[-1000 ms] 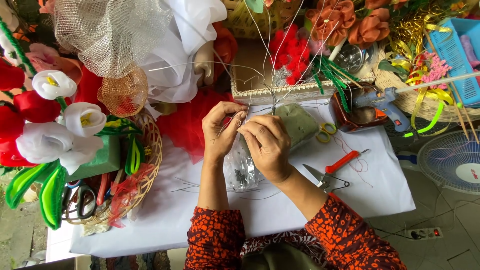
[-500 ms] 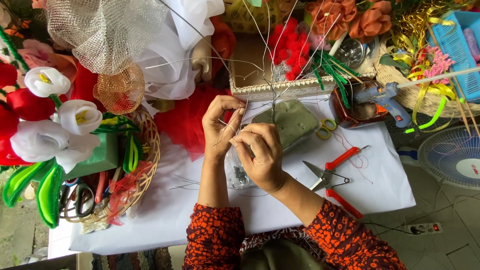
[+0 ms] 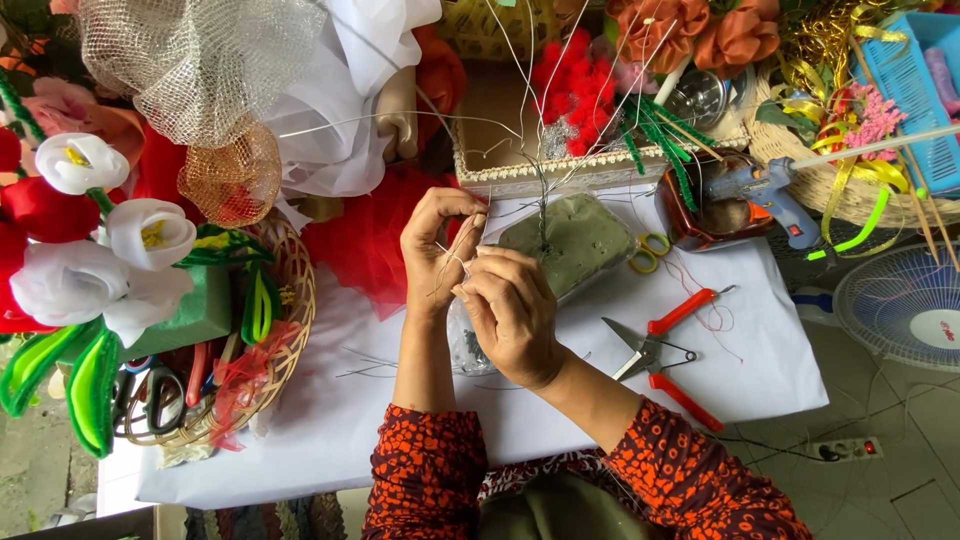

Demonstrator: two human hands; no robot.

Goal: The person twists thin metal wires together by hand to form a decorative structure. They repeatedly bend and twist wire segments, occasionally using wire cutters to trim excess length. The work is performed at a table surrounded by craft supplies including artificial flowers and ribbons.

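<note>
The white-covered table is crowded: at the left a wicker basket holds a green foam block, scissors and white fabric flowers, with gold and cream netting piled above it. Along the far edge sits a lace-trimmed box with red pompoms, and to the right a blue glue gun lies near a woven basket of ribbons. Red-handled cutters lie open on the cloth just right of the hands, and small yellow-handled scissors rest against a tray of grey-green floral foam, from which thin wire stems rise and partly cross the view of the box behind. The left hand and right hand meet just in front of that tray, above a clear plastic bag. Both have their fingertips pinched together on a fine silvery wire, which is very thin, pale and bent between the two hands; its ends are too slender to follow.
</note>
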